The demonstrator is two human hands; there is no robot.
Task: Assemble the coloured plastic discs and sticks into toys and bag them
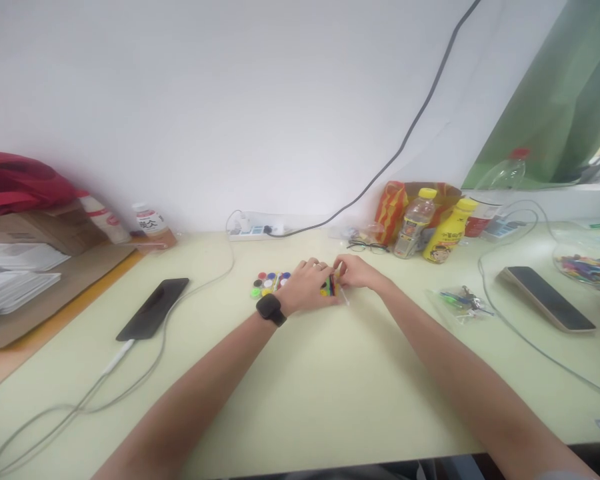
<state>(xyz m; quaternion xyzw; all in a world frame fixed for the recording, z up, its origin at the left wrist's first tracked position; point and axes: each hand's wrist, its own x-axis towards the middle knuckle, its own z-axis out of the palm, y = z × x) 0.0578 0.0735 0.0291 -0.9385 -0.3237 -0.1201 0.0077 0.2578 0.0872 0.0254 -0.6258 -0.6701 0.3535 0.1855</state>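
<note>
A flat pack of small round coloured pots [266, 283] lies on the table in front of me, with red, blue, black, white, yellow and green circles showing. My left hand [307, 285], with a black watch at the wrist, spans the pack from above, fingers at its far side and thumb along its near side. The hand hides its middle. Bright strips of yellow, green and dark colour [329, 287] show at the right end. There my right hand [354, 272] pinches with bent fingers; what lies between the fingertips is too small to make out. A thin whitish piece [345, 297] sticks out below them.
Left: a black phone [154, 309] on a charging cable. Behind: a power strip [255, 227] and glasses [368, 247]. Back right: a clear bottle [416, 223] and a yellow bottle [449, 231]. Right: a small plastic bag [463, 305] and another phone [550, 299].
</note>
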